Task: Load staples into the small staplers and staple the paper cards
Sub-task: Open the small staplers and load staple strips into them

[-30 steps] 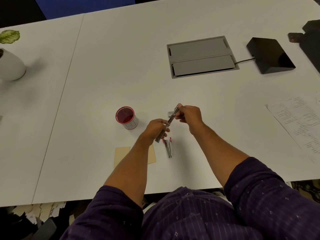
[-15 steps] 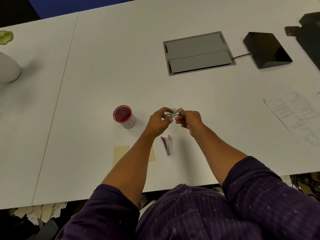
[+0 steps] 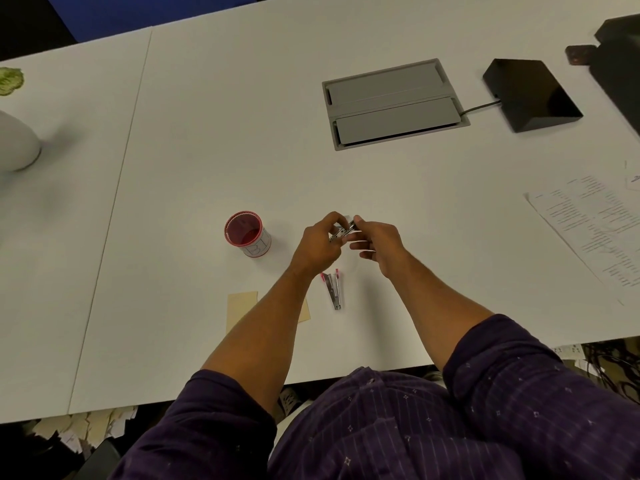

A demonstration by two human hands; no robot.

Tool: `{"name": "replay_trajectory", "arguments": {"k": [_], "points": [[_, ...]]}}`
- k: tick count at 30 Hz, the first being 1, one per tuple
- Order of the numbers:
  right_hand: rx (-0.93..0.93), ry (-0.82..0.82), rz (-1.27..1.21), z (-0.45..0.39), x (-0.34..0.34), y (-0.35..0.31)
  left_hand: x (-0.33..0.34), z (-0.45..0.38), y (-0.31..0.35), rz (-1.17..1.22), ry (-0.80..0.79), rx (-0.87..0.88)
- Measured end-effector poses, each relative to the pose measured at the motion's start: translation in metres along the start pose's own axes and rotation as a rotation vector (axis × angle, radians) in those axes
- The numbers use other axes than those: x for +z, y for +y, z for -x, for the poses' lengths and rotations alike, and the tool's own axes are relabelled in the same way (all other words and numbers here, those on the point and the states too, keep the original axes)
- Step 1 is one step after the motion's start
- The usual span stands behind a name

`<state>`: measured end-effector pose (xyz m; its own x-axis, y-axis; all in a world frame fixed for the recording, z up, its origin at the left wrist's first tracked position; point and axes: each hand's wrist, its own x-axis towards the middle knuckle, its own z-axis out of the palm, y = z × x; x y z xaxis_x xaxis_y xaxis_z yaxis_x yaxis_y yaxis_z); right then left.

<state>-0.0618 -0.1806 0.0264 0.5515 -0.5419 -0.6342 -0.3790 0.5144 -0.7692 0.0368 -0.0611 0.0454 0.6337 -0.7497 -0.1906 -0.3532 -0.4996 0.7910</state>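
1. We see both hands raised just above the white worktop point(image 3: 194, 188), meeting on one small metal stapler point(image 3: 341, 232).
2. Left hand point(image 3: 320, 245) grips its lower end, fingers curled round it.
3. Right hand point(image 3: 377, 242) pinches the upper end (thumb and fingertip; other fingers loosely curled).
4. Second stapler point(image 3: 333, 289), pink-tipped, lies on the worktop just below the hands.
5. Tan paper cards point(image 3: 242, 308) lie under the left forearm; red-rimmed cup point(image 3: 247, 234) stands left of the hands.
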Motion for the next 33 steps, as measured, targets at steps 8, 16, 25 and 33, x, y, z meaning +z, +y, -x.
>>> {"name": "replay_trajectory", "arguments": {"k": [8, 16, 25, 33], "points": [[-0.085, 0.068, 0.024, 0.0, 0.003, 0.005, 0.001, 0.001, 0.001, 0.06, 0.019, -0.014], [-0.172, 0.074, 0.058, 0.002, 0.003, 0.004, 0.01, 0.008, 0.004, 0.24, 0.169, -0.087], [-0.462, 0.231, 0.296, 0.004, 0.02, -0.015, -0.006, 0.005, -0.017, 0.317, -0.011, -0.265], [-0.493, -0.046, 0.466, -0.007, 0.044, -0.041, -0.022, -0.009, -0.024, 0.413, 0.05, -0.334]]}}
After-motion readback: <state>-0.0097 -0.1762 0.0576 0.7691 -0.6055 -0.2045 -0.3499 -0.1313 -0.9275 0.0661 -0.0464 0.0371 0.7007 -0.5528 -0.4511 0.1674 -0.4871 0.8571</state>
